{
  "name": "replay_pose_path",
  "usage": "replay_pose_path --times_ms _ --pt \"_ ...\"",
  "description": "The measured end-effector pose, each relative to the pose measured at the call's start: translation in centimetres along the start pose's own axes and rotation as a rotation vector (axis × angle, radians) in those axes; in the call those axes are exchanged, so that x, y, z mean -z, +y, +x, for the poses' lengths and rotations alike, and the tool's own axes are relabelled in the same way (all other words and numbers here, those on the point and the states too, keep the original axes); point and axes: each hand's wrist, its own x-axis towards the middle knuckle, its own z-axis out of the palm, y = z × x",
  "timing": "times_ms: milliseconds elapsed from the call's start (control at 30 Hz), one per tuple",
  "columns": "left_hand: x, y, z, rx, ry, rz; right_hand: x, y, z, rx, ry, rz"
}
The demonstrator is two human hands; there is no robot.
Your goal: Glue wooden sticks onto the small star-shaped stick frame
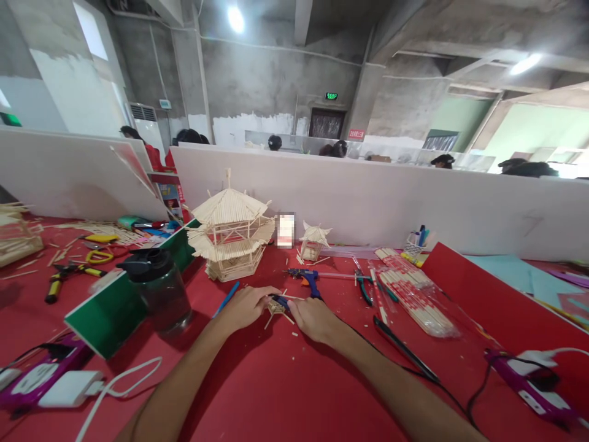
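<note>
Red tabletop (285,380) covers the work area. It is bounded at the rear by a long white partition wall (368,196), with bare concrete walls beyond.

Our left hand (243,307) and our right hand (315,319) rest on the table at centre, fingers curled inward. Both hands grip a small assembly of thin pale wooden sticks (277,307) at the fingertips, the left from one side and the right from the other. The assembly sits on the table surface between the two hands. A dark blue part shows at its upper edge; we cannot tell what it is.

Just behind the hands lies a blue hot-glue gun (307,279). Further back stands a large two-tier pavilion model of pale sticks (230,236), with a small stick pavilion model (314,240) to its right, the two not touching.

Left of our left hand stands a dark translucent bottle with a black cap (161,288), beside a green-faced board (110,313). Right of our right hand lie clear packets of wooden sticks with red print (414,294).
</note>
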Motion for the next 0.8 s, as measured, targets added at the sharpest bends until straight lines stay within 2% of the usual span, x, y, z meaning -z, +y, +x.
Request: replay_pose_path --times_ms 133,333,567,700,800 --pt "-0.1 -0.5 0.1 0.028 0.010 0.004 0.5 -0.2 0.2 0.006 0.015 0.055" --pt "0.0 -1.1 0.2 0.100 0.055 0.109 1.1 0.1 1.3 -0.097 0.077 0.049" --pt "0.1 -1.9 -0.1 0.233 0.025 0.341 2.5 0.2 3.4 -0.068 -0.015 0.000" --pt "0.6 -1.7 -0.3 0.252 0.047 0.341 3.2 1.3 2.3 -0.065 -0.085 0.043" --pt "1.1 -1.4 -0.3 0.257 0.081 0.323 3.7 3.1 0.6 -0.103 -0.084 0.141"
